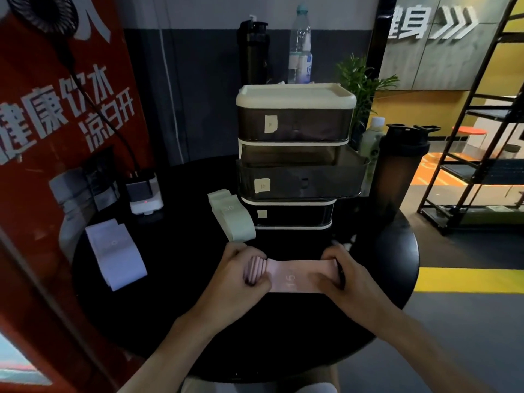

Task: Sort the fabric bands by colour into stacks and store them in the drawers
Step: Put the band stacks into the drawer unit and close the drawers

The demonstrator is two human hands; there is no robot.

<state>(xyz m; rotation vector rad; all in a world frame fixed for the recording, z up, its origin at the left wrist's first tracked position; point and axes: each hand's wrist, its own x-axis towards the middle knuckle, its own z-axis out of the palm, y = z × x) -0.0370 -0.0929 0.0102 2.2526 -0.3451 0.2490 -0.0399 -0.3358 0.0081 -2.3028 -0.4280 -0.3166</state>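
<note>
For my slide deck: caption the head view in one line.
Both hands, left and right, square up pink bands before a drawer unit, middle drawer open.

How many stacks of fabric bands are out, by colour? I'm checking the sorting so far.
Pink stack, held at both ends by the left hand and right hand: 1
Pale green stack: 1
Lavender stack: 1
Total: 3
</note>
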